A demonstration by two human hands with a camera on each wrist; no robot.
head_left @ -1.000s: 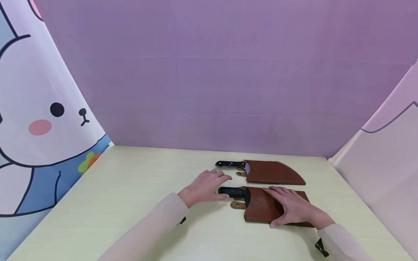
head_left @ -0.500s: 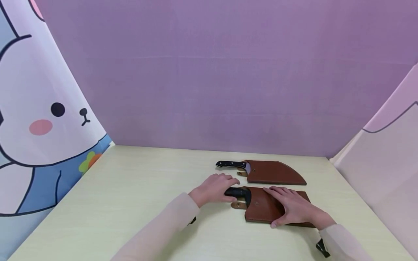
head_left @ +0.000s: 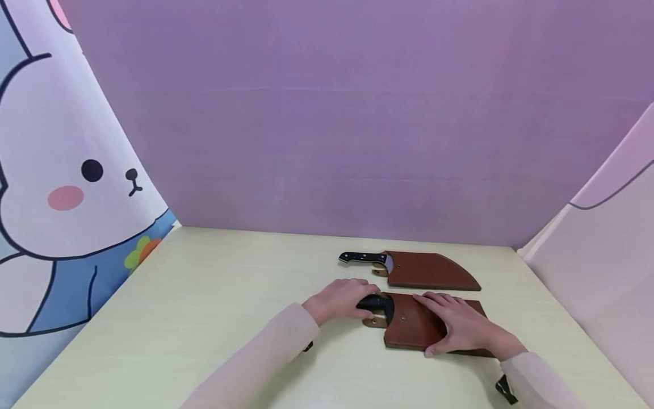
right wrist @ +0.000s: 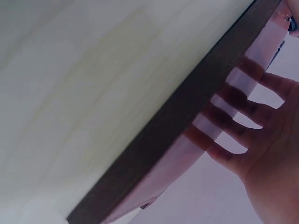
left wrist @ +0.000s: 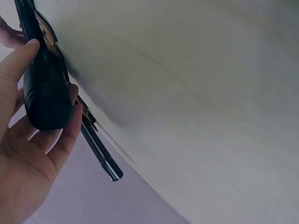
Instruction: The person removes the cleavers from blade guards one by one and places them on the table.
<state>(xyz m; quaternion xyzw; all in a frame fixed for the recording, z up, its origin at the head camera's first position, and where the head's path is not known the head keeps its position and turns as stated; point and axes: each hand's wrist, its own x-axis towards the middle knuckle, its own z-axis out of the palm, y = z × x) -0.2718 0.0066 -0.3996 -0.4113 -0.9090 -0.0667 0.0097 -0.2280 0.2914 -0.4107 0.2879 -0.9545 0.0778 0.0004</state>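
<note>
Cleaver and near sheath lay flat together on the worktop. You had your left hand curled around the black handle where it left the sheath, thumb on one side and fingers on the other, probably because that was the safe, uncovered part. Your right hand was spread wide over the sheath's upper face, fingers apart and gripping nothing firmly that you could see, likely to steady the leather. Beyond the sheath, a second knife sat untouched in its curved cover, roughly parallel.

The sheath was brown leather, boxy and square-ended, its strap sticking out loose beside the handle. The handle looked thick and ridged; the blade's edge was hidden.
</note>
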